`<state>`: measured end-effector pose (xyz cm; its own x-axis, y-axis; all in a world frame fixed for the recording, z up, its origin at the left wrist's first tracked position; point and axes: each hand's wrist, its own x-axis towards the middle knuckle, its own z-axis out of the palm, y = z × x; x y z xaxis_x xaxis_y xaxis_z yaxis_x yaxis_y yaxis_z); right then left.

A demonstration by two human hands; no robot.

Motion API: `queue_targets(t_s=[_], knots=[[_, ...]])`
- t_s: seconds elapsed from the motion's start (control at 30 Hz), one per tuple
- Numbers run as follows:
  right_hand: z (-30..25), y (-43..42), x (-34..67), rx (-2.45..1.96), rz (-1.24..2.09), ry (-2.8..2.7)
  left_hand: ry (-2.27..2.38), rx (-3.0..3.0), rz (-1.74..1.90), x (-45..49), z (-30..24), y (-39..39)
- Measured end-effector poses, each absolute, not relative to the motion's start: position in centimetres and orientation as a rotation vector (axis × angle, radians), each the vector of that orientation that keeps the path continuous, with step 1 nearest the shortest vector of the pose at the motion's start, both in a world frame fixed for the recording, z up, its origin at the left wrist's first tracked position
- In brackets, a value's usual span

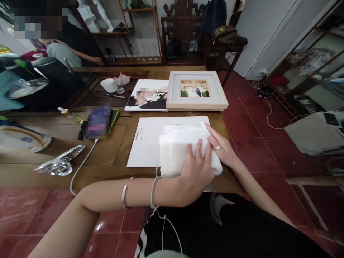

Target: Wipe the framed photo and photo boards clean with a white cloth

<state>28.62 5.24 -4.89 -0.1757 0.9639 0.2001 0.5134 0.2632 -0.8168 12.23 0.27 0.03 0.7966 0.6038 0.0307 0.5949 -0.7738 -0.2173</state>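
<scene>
A folded white cloth [176, 148] with a fluffy, scalloped edge lies on a white rectangular panel [145, 147] at the table's front edge. My left hand [197, 165] crosses in from the left and rests on the cloth, palm down, with its fingers spread. Along the cloth's right side, my right hand [223, 148], wearing a ring, touches the edge with stretched fingers. Part of that hand is hidden by the cloth and my left hand. Printed text and a barcode show on the panel's left part.
A framed photo [197, 89] and a photo panel [150, 95] stand behind the white panel. To the left are a phone [98, 122] on a white cable, a small bottle [71, 115], a shiny silver object [60, 161] and a white cup [109, 85]. Another person [80, 41] is at the far left.
</scene>
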Motion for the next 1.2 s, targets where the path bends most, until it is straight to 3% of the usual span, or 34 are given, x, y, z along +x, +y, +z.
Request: queue_targets(t_s=[0.3,0.57,0.8,1.2], knots=[[-5.4,5.7,28.3,-1.264,0.602,-2.034,-0.744,-2.880,-0.058,7.4,1.8,-3.0],[-5.8,5.7,28.4,-1.263,0.507,-2.112,-1.175,-2.963,0.163,6.8,3.8,6.7],[-5.4,5.7,28.4,-1.247,0.486,-2.126,-0.773,-3.271,-0.010,10.6,4.1,14.4],[-5.2,5.6,28.2,-1.234,0.532,-2.102,-0.872,-3.138,0.258,10.3,4.0,14.0]])
